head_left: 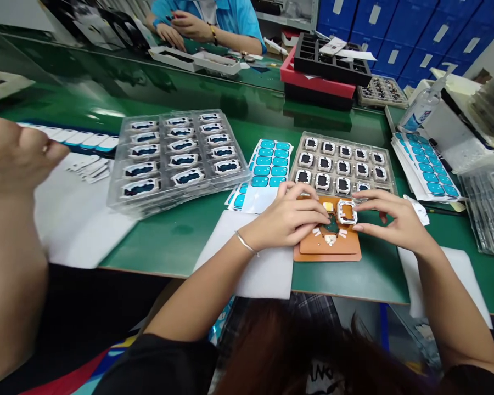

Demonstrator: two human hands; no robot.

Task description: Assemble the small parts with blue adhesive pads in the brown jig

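Observation:
My right hand [395, 216] pinches the right edge of a white, rounded-square watch-case frame [347, 213] between thumb and fingers. The frame is tilted above the right part of an orange work pad [329, 253]. My left hand [292, 216], with a silver bangle at the wrist, rests over the pad's left side. Its fingers are bent and close together near a round dark opening; whatever they grip is hidden. Small white pieces [330, 240] and a yellow square [328, 206] lie on the pad.
Behind the pad is a clear tray [391, 164] of similar frames. Stacked trays [177, 189] stand left, with blue sticker sheets [268, 164] between. More sheets [426, 164] and a pump bottle [422, 109] are right. A neighbour's fist [16, 151] is far left; another person [206, 27] sits opposite.

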